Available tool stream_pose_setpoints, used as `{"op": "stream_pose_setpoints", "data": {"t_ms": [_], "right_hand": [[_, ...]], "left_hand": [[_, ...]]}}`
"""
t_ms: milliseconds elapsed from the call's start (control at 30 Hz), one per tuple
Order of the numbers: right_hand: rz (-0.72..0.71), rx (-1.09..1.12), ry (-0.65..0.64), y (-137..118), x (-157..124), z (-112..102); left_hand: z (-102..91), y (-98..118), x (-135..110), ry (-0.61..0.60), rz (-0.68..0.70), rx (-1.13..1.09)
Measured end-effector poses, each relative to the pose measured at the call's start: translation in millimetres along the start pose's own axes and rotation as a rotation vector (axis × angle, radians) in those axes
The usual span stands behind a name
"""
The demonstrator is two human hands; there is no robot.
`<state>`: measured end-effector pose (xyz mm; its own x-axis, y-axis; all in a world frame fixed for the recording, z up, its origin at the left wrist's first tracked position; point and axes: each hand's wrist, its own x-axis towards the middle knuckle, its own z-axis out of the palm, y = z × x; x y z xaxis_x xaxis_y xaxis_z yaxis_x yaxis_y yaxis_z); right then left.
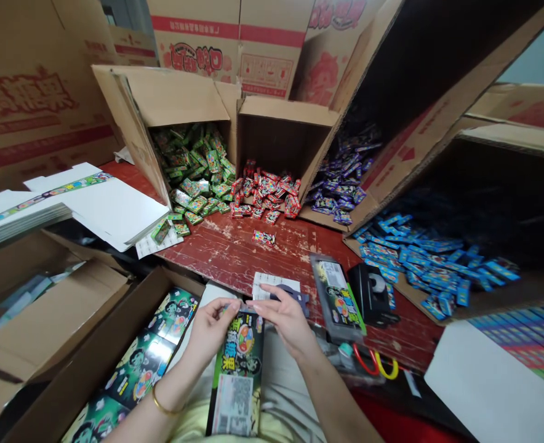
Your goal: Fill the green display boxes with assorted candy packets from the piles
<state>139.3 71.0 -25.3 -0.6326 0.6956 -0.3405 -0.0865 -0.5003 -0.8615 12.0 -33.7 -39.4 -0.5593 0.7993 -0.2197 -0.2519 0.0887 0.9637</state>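
Note:
A black and green candy box point(242, 375) with a printed label stands in front of my body, its lower end near my lap. My left hand point(214, 326) pinches the top left corner of the box, fingers curled. My right hand point(288, 317) has thumb and forefinger closed on the top right edge, its other fingers spread. What looks like clear plastic film shows at the top edge between the fingertips. Just beyond my hands lie a white printed sheet point(261, 284) and a dark object partly hidden by my right hand.
Open cartons hold green packets point(198, 166), red packets point(269, 191), purple packets point(341, 178) and blue packets point(438, 258). One red packet point(263, 237) lies loose. At right are a wrapped box point(339, 298), black tape dispenser point(371, 295) and scissors point(385, 366). Finished-looking boxes point(138, 363) fill a left carton.

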Motion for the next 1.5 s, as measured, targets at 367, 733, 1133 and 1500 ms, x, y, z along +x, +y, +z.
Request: {"op": "stream_pose_setpoints", "data": {"t_ms": [367,733,1133,1500], "right_hand": [[-0.255,-0.153,0.146,24,-15,-6],[-0.39,-0.36,0.088,-9,-11,-7],[-0.003,-0.609,-0.382,-47,10,9],[0.012,-0.087,-0.382,5,9,26]], "left_hand": [[10.5,-2,3,-0.065,0.019,-0.031],[12.5,4,-17,-0.153,0.076,0.031],[13.9,9,-19,-0.101,0.153,0.184],[-5.8,23,-25,0.171,0.157,0.108]]}}
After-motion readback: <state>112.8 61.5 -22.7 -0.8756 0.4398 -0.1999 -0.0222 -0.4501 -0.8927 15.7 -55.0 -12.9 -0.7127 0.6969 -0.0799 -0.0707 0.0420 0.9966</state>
